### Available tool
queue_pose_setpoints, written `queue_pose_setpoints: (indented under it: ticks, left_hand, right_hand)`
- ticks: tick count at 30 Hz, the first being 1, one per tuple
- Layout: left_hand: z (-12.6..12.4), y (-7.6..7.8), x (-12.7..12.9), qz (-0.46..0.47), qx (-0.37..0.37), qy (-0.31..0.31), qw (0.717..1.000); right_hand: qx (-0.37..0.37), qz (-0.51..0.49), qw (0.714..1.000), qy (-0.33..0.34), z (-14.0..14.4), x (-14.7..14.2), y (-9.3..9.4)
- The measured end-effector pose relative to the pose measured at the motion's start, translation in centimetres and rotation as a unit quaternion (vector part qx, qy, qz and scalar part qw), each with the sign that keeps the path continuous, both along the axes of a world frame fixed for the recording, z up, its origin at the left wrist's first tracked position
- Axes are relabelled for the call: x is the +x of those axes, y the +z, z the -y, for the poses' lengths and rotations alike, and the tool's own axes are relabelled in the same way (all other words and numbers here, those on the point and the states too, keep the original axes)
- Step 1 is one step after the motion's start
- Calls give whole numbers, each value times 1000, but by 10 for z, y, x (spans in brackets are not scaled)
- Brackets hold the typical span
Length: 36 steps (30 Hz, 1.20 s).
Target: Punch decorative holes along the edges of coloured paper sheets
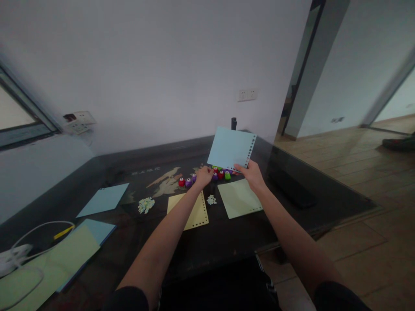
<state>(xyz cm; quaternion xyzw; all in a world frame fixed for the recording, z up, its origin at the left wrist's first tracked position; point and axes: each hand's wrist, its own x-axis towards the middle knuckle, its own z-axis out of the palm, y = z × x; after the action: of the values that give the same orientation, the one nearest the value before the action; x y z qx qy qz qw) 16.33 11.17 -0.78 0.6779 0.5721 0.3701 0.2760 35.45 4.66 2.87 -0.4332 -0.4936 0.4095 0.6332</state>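
Note:
My right hand (252,175) grips a light blue paper sheet (231,147) by its lower right corner, holding it tilted above the table. Punched holes run along the sheet's right and lower edges. My left hand (204,177) is closed among small craft punches; whatever its fingers hold is too small to make out. Red (182,182) and purple punches (189,183) stand to its left. A green punch (227,175) and several others sit to its right, partly behind the blue sheet. Below lie a yellow sheet (197,214) and a pale green sheet (238,201), both with punched edges.
Paper bits form a larger pile (146,205) and a smaller one (212,199) on the dark table (220,242). A blue sheet (105,199), stacked papers (65,261) and a white cable with a power strip (14,258) lie left. A black object (292,188) lies right.

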Motion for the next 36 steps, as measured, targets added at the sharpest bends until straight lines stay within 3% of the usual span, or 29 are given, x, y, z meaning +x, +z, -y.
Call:
queue_pose_setpoints:
  ticks: [5, 9, 18, 24, 30, 36]
  left_hand:
    - [21, 5, -26, 143, -7, 22, 989]
    - [33, 13, -41, 281, -18, -22, 959]
    - [33, 20, -51, 249, 14, -26, 968]
    - [36, 24, -48, 221, -16, -52, 974]
    - [44, 27, -32, 189, -36, -105, 976]
    - [52, 24, -15, 177, 10, -88, 980]
  right_hand:
    - [-29, 27, 998, 56, -1, -3, -6]
    - [-55, 51, 992, 103, 1, -9, -9]
    - [-56, 123, 983, 128, -1, -5, -17]
    - [-51, 81, 994, 60, -11, 10, -16]
    - [-28, 100, 995, 5, -11, 30, -5]
    - [-31, 110, 993, 15, -1, 40, 7]
